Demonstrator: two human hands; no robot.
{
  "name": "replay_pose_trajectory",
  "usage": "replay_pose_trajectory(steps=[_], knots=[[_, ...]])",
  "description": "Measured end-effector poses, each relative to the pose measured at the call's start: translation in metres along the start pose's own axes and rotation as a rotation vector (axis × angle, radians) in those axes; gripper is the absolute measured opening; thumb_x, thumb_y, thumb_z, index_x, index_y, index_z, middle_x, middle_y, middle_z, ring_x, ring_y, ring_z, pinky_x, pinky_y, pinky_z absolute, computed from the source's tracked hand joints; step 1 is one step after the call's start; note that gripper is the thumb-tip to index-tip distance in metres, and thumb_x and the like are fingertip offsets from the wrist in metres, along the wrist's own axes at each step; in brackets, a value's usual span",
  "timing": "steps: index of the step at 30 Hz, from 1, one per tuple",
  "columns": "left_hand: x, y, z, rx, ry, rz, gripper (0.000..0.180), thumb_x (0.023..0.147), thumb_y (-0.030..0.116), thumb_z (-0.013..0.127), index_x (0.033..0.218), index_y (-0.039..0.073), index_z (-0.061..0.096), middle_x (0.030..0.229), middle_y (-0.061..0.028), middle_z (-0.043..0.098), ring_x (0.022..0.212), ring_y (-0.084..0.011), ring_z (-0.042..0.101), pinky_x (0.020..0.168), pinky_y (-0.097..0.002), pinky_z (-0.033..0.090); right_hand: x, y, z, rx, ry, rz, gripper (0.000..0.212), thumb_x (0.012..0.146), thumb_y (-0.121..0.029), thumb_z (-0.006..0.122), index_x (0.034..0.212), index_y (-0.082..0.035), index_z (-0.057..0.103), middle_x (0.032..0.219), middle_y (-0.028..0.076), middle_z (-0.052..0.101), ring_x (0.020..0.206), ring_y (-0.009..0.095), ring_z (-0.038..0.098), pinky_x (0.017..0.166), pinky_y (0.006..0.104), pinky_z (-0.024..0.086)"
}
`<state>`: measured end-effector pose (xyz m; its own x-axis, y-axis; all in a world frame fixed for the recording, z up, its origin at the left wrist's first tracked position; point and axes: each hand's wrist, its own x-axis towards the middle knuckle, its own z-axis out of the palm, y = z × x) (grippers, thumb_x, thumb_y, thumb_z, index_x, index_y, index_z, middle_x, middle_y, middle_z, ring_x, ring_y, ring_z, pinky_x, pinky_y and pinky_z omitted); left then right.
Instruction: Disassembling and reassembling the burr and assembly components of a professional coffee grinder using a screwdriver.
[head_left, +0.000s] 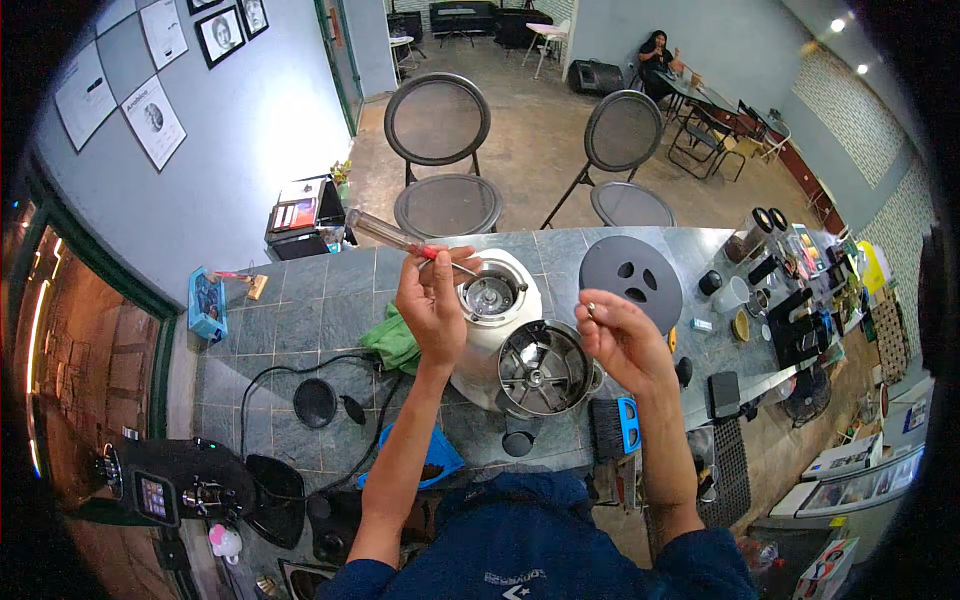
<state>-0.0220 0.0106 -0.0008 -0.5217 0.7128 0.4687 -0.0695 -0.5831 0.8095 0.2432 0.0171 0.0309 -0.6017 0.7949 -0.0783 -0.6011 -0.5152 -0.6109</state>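
My left hand [435,310] is raised over the counter, its fingers closed around a screwdriver [383,233] with a clear and red handle. The handle points up and to the left, and the shaft reaches right over a white machine [532,300]. That machine looks like a coffee grinder with its top off, showing a round metal opening. Close in front of it sits a round metal chamber [546,368] with spoke-like ribs. My right hand [632,345] pinches a small metallic piece [591,309] above the chamber's right side; it may be a screw, but it is too small to be sure.
A green cloth [395,340] lies left of the machine, near a black cable. A dark round lid [630,285] rests at the right, with a blue brush [615,428] nearer me. A blue dustpan [435,460] lies by my left forearm. Chairs [437,120] stand beyond the counter.
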Motion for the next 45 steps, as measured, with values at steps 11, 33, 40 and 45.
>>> replay_pose_trajectory(steps=[11,33,40,45], knots=[[-0.005,-0.013,0.006,-0.049,0.1,-0.022,0.022,0.114,0.017,0.053,0.122,-0.003,0.053,0.111,-0.0243,0.076,0.09,-0.0274,0.079,0.079,-0.0361,0.067,0.065,-0.003,0.006,-0.116,-0.049,0.152,0.036,0.108,-0.004,0.056,0.14,0.013,0.053,0.121,0.019,0.073,0.094,0.018,0.073,0.084,0.0294,0.064],[-0.007,-0.018,0.004,-0.007,0.091,-0.015,0.023,0.114,0.018,0.054,0.122,-0.003,0.056,0.11,-0.0224,0.077,0.088,-0.0239,0.078,0.077,-0.0341,0.066,0.009,-0.019,0.003,0.065,-0.087,0.099,0.065,0.094,0.013,0.05,0.156,0.014,0.033,0.156,0.04,0.044,0.145,0.049,0.05,0.122,0.0527,0.047],[-0.006,-0.021,0.006,-0.017,0.092,0.015,0.022,0.114,0.017,0.055,0.123,-0.003,0.056,0.109,-0.0229,0.077,0.089,-0.0239,0.078,0.079,-0.0347,0.066,-0.097,-0.011,-0.147,0.222,0.312,-0.094,0.059,0.096,0.014,0.045,0.154,0.014,0.036,0.147,0.037,0.052,0.138,0.047,0.057,0.118,0.0512,0.053],[-0.009,-0.019,0.008,0.068,0.119,0.02,0.021,0.114,0.016,0.055,0.123,-0.003,0.056,0.108,-0.0228,0.076,0.089,-0.024,0.078,0.078,-0.0343,0.066,-0.086,0.001,-0.247,-0.142,0.878,-0.46,0.051,0.097,0.011,0.039,0.148,0.013,0.046,0.139,0.03,0.06,0.127,0.04,0.066,0.108,0.0461,0.059]])
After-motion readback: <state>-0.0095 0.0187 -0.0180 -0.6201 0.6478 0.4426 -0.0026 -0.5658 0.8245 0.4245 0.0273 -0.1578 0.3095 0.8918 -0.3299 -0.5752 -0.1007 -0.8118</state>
